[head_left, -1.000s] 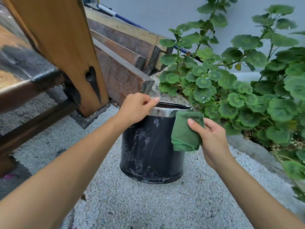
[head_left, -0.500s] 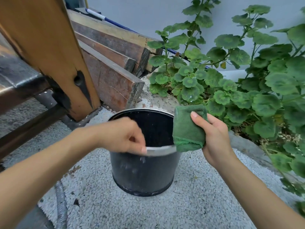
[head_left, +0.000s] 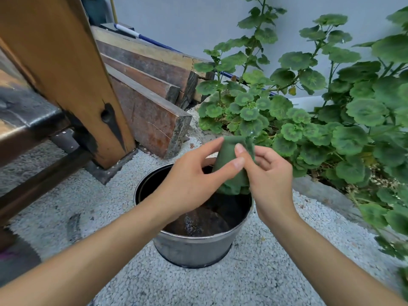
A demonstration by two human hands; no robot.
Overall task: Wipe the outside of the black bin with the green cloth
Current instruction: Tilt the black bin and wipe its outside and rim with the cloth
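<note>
Nearest, two bare forearms over pale gravel ground, fine and loose, open on the near and right sides of the black bin. Round and upright, with a shiny metal band at the rim and a dark scuffed inside, standing free on the gravel. Just above its open mouth, the green cloth, soft and bunched into a rough cone, pinched between thumb and fingers of the left hand and gripped from the other side in the curled fingers of the right hand. Close on the left, a thick varnished wooden post on a dark base; behind it, square-edged rough planks stacked on edge. On the right, a grey kerb and round-leaved plants crowding near the far rim. Farthest, a plain grey wall.
</note>
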